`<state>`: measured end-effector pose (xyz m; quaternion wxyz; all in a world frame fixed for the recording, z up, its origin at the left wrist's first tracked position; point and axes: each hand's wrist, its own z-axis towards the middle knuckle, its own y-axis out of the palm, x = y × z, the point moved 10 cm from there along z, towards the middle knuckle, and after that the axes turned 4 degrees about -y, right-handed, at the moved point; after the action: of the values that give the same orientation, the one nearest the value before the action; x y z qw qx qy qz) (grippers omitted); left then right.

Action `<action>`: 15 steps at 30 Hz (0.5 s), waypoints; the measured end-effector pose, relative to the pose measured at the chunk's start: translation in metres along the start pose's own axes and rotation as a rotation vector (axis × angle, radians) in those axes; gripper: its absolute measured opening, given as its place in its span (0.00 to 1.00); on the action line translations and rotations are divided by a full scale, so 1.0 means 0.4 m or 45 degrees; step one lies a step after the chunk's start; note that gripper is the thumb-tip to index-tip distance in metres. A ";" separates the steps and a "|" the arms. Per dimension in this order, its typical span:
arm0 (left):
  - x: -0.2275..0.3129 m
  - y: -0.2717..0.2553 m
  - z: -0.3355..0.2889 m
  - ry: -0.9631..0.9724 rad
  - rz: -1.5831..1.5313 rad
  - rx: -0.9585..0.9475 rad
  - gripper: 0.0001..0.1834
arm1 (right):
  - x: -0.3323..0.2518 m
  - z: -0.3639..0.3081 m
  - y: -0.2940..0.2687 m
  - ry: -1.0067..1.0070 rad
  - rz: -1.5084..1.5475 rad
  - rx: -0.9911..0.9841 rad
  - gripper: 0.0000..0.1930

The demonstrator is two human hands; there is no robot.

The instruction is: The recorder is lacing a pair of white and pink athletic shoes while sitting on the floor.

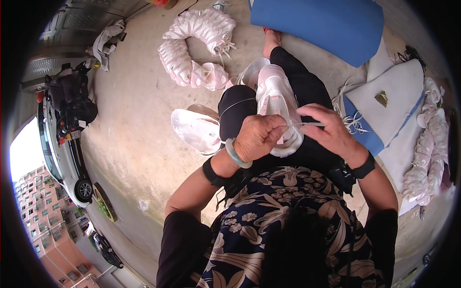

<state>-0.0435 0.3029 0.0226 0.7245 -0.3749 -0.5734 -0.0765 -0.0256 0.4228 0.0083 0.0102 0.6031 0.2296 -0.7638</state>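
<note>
A pale pink and white sneaker (278,98) lies across my lap, its toe pointing away from me. My left hand (261,137), with a pale bangle at the wrist, pinches a thin white shoelace (309,124) just over the shoe's opening. The lace runs taut to my right hand (329,132), which has it among its curled fingers; the index finger reaches out toward the shoe. How the right fingertips grip the lace is partly hidden. Beyond the sneaker's left side, part of another white shoe (250,74) shows.
A pale shoe upper (194,130) lies on the concrete floor by my left knee. Ahead is a curved row of nested shoe uppers (192,48). A blue mat (317,26) stands ahead right. Loose laces (353,122) and another stacked row (427,158) lie right. A scooter (72,96) is left.
</note>
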 end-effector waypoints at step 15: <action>-0.212 -0.064 0.064 -0.329 0.346 0.351 0.07 | 0.185 0.103 0.021 0.219 -0.189 0.118 0.04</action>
<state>-0.1053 0.2740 -0.0394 0.6930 -0.3530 -0.6105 0.1495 -0.0811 0.4197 -0.0562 -0.0942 0.6474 0.2381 -0.7178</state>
